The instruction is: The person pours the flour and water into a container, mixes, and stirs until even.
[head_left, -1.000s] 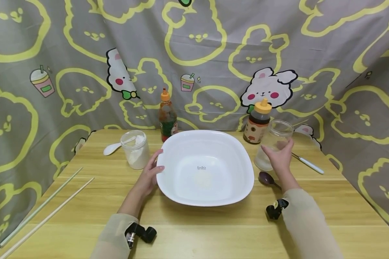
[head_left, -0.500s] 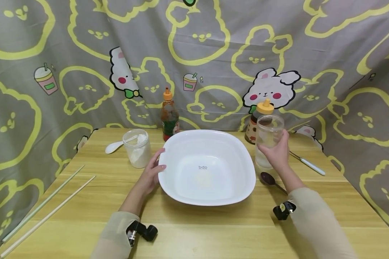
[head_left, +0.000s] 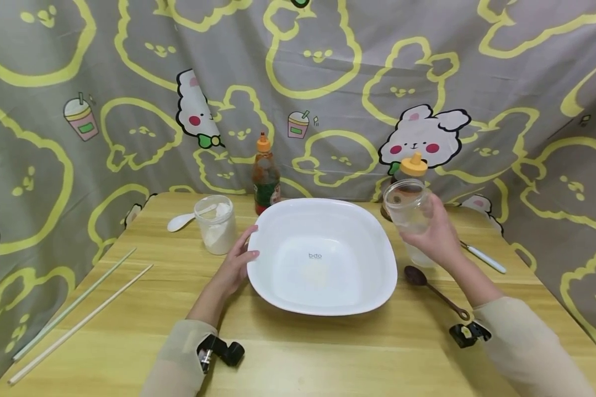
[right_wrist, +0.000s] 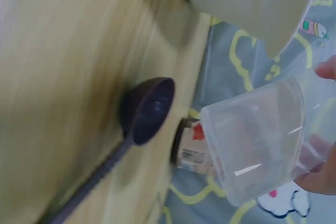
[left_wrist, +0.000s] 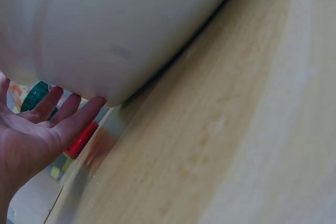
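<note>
A white basin (head_left: 323, 220) sits mid-table, with a pale patch of powder (head_left: 314, 273) on its floor. My left hand (head_left: 233, 267) grips the basin's left side, thumb at the rim; in the left wrist view its fingers (left_wrist: 79, 116) lie against the outer wall. At the basin's right, my right hand (head_left: 437, 234) holds a clear jar (head_left: 411, 220) round its side. The jar is uncapped and leans toward the basin; in the right wrist view its lower part (right_wrist: 252, 135) seems to hold clear liquid. A dark ladle-like spoon (head_left: 416, 275) lies below the right hand.
A jar of white powder (head_left: 218, 231) and a white spoon (head_left: 180, 222) are left of the basin. A red sauce bottle (head_left: 265, 179) and a yellow-capped dark bottle (head_left: 414, 165) stand behind. Two long sticks (head_left: 81, 325) lie far left, a light-handled tool (head_left: 487, 259) far right.
My right hand has brought the clear jar leftward and nearer, tilting its mouth toward the basin. The left hand stays on the basin, and the head view has shifted slightly.
</note>
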Demonstrator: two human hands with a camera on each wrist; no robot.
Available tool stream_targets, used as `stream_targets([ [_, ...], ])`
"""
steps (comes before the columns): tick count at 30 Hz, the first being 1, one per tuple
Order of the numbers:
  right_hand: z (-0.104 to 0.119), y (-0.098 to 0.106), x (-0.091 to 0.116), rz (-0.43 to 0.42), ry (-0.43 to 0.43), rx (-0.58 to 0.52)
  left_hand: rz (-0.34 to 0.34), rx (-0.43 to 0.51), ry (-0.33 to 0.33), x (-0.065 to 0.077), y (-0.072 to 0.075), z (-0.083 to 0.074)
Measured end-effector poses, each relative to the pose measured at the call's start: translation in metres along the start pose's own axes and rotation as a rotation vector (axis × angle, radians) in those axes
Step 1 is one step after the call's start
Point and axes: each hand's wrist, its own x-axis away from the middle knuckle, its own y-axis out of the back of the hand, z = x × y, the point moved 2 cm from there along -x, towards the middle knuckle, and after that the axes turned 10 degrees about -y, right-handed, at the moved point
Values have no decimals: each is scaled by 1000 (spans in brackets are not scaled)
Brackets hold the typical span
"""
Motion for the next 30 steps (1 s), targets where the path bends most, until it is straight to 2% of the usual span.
stream_targets([
  [9,19,4,7,27,93,228,-15,9,8,1,0,2],
  [19,37,6,9,49,194,312,-2,12,1,1,0,3],
  [30,55,8,14,178,231,480,5,12,-8,0,0,3],
])
